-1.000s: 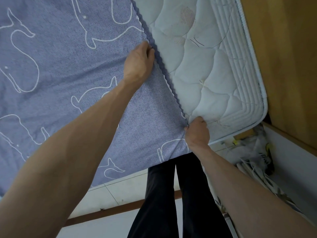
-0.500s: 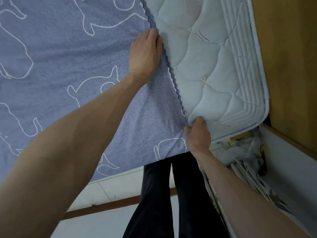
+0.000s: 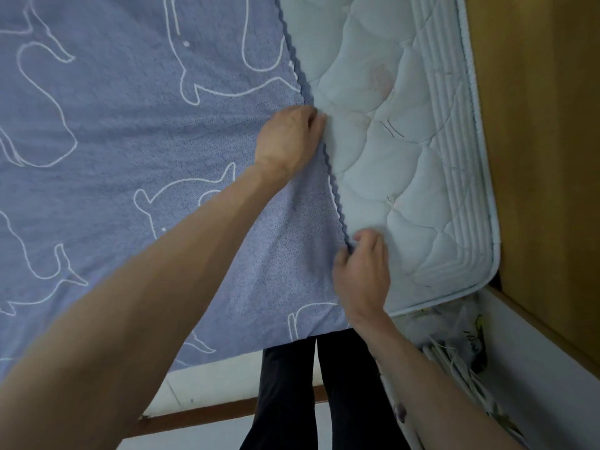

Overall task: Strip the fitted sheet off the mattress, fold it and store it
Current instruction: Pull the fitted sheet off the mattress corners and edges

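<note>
Both hands pinch the fitted sheet (image 3: pixel 130 157) along its scalloped hem, which runs lengthwise across the quilted mattress (image 3: pixel 406 157): left hand (image 3: pixel 287 139) farther up, right hand (image 3: pixel 362 271) apparently nearer the corner.

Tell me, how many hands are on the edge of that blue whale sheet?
2. The left hand grips the sheet edge farther up the mattress; the right hand pinches it nearer the mattress's corner.
</note>
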